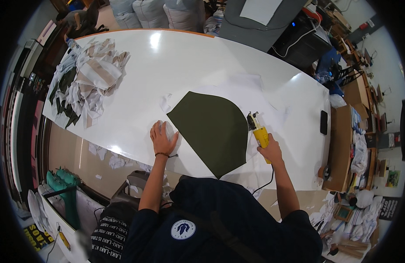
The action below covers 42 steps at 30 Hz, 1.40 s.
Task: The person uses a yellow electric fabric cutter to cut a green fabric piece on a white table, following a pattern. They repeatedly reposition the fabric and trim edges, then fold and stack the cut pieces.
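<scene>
A dark green cut fabric panel [211,129] lies flat on the white table [167,57], curved along its far right side and coming to a point near my body. My right hand [271,151] is wrapped round a yellow corded electric fabric cutter [261,136], whose metal head stands at the panel's right edge. Beside the panel's left edge, my left hand [163,138] rests on the table with its fingers spread. Some white material shows by its fingertips and thumb. White sheet material [250,90] lies beyond and to the right of the panel.
A heap of white, beige and green fabric scraps [90,72] covers the table's far left corner. A black phone [323,122] lies near the right edge. The cutter's cord [268,179] runs down toward my body. Stuffed sacks [152,15] stand behind the table; a person [75,19] is at far left.
</scene>
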Tool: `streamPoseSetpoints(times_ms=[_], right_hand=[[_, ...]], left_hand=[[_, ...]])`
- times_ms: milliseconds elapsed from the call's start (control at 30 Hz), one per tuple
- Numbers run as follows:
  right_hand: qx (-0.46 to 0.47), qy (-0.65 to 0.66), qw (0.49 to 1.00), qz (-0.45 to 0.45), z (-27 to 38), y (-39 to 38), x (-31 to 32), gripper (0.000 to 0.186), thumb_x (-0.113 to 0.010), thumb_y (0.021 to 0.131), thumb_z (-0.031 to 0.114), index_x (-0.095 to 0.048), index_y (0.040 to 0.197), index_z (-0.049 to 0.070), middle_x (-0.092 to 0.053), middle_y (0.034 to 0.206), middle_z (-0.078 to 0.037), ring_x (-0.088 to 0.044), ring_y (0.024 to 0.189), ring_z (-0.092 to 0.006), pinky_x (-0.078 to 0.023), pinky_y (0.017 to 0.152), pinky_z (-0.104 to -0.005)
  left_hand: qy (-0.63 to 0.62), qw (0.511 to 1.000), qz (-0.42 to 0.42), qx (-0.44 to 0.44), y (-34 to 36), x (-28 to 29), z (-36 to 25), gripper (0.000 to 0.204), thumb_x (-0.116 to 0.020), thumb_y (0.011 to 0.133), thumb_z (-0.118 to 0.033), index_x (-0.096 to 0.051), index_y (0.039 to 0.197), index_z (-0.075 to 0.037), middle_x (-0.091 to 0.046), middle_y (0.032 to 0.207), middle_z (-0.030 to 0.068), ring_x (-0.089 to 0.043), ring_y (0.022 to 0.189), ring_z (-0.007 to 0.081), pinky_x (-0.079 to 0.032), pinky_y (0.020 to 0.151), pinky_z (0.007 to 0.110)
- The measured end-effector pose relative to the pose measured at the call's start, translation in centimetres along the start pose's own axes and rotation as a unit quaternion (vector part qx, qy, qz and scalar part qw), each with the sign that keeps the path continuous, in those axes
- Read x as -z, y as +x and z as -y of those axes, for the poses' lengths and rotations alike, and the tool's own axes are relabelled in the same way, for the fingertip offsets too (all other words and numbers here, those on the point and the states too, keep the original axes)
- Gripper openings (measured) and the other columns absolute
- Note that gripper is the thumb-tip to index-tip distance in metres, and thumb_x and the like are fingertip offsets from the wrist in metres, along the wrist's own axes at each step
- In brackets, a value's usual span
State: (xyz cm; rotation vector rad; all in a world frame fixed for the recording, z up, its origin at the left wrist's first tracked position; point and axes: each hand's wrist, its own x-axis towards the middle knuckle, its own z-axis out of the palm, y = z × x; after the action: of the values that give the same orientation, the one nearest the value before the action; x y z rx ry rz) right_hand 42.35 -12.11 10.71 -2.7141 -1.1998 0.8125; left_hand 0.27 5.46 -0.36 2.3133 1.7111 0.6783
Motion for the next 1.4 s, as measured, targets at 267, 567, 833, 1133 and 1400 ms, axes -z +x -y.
streamPoseSetpoints(times_ms=[267, 567, 833, 1133, 1400], right_hand=[[0.044, -0.074, 0.996, 0.038, 1.5, 5.2, 2.8, 0.074, -0.077, 0.072, 0.035, -0.044, 0.134, 0.013, -0.067, 0.108, -0.026, -0.067, 0.102, -0.0455, -0.055, 0.086, -0.0528], [0.134, -0.151, 0.976, 0.079, 4.6, 11.6, 5.6, 0.074, -0.077, 0.073, 0.033, -0.043, 0.136, 0.015, -0.068, 0.107, -0.024, -0.067, 0.101, -0.0436, -0.055, 0.086, -0.0525], [0.222, -0.208, 0.947, 0.103, 8.2, 16.9, 6.5, 0.073, -0.077, 0.074, 0.033, -0.043, 0.137, 0.017, -0.069, 0.105, -0.022, -0.068, 0.1, -0.0416, -0.056, 0.086, -0.0517], [0.326, -0.248, 0.905, 0.114, 13.4, 20.8, 6.7, 0.07, -0.076, 0.074, 0.033, -0.045, 0.135, 0.018, -0.068, 0.1, -0.021, -0.068, 0.095, -0.0412, -0.056, 0.082, -0.05], [0.364, -0.252, 0.887, 0.128, 19.3, 21.5, 5.1, 0.065, -0.074, 0.073, 0.033, -0.048, 0.131, 0.019, -0.068, 0.099, -0.021, -0.068, 0.095, -0.0417, -0.055, 0.081, -0.0503]], left_hand=[[0.02, 1.0, 0.019, 0.015, 0.3, 0.5, -0.6, 0.069, -0.072, 0.085, -0.043, -0.052, 0.138, -0.004, -0.039, 0.148, 0.0194, -0.032, 0.14, 0.0384, -0.025, 0.118, 0.052], [0.04, 0.999, 0.018, 0.025, 0.3, 0.4, -0.8, 0.068, -0.072, 0.084, -0.043, -0.053, 0.137, -0.005, -0.041, 0.148, 0.0186, -0.034, 0.14, 0.0384, -0.025, 0.118, 0.052], [0.009, 0.999, 0.023, 0.042, 0.6, 0.8, -1.0, 0.07, -0.077, 0.08, -0.038, -0.053, 0.138, -0.008, -0.041, 0.148, 0.018, -0.034, 0.139, 0.0404, -0.029, 0.116, 0.053], [-0.002, 0.998, 0.023, 0.053, 0.9, 1.0, -1.1, 0.072, -0.079, 0.077, -0.037, -0.053, 0.138, -0.009, -0.042, 0.147, 0.0188, -0.035, 0.139, 0.0414, -0.031, 0.115, 0.053], [-0.006, 0.998, 0.028, 0.056, 1.0, 1.0, -0.9, 0.07, -0.079, 0.077, -0.038, -0.054, 0.136, -0.009, -0.042, 0.147, 0.0188, -0.036, 0.139, 0.041, -0.031, 0.115, 0.053]])
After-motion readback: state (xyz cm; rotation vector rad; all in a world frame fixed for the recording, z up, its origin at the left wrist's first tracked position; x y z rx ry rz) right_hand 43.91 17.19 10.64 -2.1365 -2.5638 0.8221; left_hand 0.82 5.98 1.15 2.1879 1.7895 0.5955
